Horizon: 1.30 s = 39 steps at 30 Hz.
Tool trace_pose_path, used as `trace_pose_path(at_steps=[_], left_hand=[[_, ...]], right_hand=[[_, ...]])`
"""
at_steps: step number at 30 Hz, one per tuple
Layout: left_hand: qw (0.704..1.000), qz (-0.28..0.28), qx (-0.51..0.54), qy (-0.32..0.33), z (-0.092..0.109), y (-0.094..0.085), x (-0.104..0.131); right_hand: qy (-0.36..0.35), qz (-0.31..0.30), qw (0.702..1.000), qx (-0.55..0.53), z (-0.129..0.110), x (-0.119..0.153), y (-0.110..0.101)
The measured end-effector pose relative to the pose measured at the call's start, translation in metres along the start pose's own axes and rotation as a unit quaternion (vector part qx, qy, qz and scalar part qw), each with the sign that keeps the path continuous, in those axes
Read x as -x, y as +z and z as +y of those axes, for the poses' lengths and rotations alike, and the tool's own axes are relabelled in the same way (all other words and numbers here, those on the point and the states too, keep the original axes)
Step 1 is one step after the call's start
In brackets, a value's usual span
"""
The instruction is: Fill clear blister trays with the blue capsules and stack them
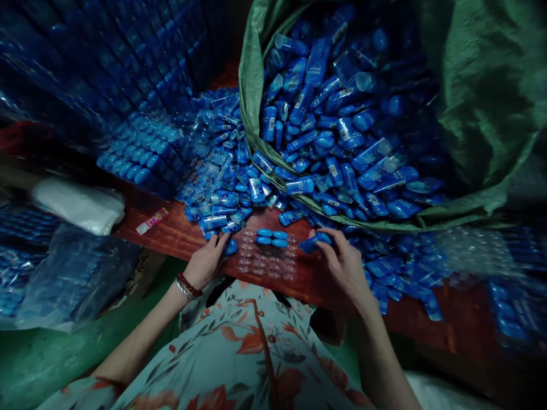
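Observation:
Between my hands a clear plastic tray (267, 265) with molded hollows lies at the front edge of the reddish wooden table (179, 228). Four-sided in layout, a small group of blue bottles (272, 238) stands upright at its far part. My left hand (209, 259) is closed around a blue bottle (230, 246) just left of the tray. To the tray's right, my right hand (337, 253) pinches another blue bottle (315, 242) lying on its side.
A green woven sack (252, 74) full of blue bottles lies open behind. Loose bottles (224, 199) spill over the table on both sides. Stacked bottle packs (137, 154) rise at the left, near a white plastic bundle (79, 202) and a pink wrapper (152, 221).

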<state>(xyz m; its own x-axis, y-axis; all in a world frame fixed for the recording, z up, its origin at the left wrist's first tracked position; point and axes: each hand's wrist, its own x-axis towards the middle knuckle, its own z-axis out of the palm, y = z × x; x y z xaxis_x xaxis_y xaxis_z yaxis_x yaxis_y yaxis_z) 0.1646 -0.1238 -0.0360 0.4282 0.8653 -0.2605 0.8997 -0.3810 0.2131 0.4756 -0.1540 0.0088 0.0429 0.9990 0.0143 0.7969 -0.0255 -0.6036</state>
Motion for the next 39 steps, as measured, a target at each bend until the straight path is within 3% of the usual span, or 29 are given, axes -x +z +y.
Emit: trace_pose_path(at_steps=[3,6,8,10,13,17,21,26,33,39], left_hand=[[0.999,-0.038,-0.009,0.002,0.0,-0.005,0.003],[0.999,-0.036,0.003,-0.012,-0.002,-0.007,0.007],[0.998,0.001,0.057,-0.021,-0.004,-0.009,0.011],[0.985,0.075,0.156,-0.023,-0.004,-0.011,0.016],[0.933,0.169,0.316,-0.018,0.008,-0.011,0.018],[0.892,0.199,0.403,0.044,0.036,0.002,0.005],[0.882,0.219,0.396,0.127,0.047,0.022,-0.012],[0.899,0.216,0.327,0.196,0.039,0.038,-0.016],[0.911,0.21,0.264,0.236,0.036,0.033,-0.023],[0.922,0.194,0.225,0.246,0.04,0.034,-0.025]], right_hand=[[-0.026,-0.055,0.995,-0.08,-0.009,0.023,0.013],[-0.09,-0.026,0.992,-0.083,-0.016,0.031,0.037],[-0.134,-0.013,0.99,-0.037,-0.017,0.031,0.048],[-0.161,-0.031,0.986,0.033,-0.017,0.029,0.052],[-0.172,-0.078,0.973,0.131,-0.023,0.026,0.049],[-0.188,-0.116,0.952,0.214,-0.04,0.022,0.046],[-0.21,-0.13,0.934,0.257,-0.052,0.018,0.049],[-0.196,-0.112,0.948,0.226,-0.047,0.02,0.053],[-0.193,-0.025,0.958,0.211,-0.038,0.032,0.065],[-0.215,-0.041,0.954,0.207,-0.032,0.03,0.066]])
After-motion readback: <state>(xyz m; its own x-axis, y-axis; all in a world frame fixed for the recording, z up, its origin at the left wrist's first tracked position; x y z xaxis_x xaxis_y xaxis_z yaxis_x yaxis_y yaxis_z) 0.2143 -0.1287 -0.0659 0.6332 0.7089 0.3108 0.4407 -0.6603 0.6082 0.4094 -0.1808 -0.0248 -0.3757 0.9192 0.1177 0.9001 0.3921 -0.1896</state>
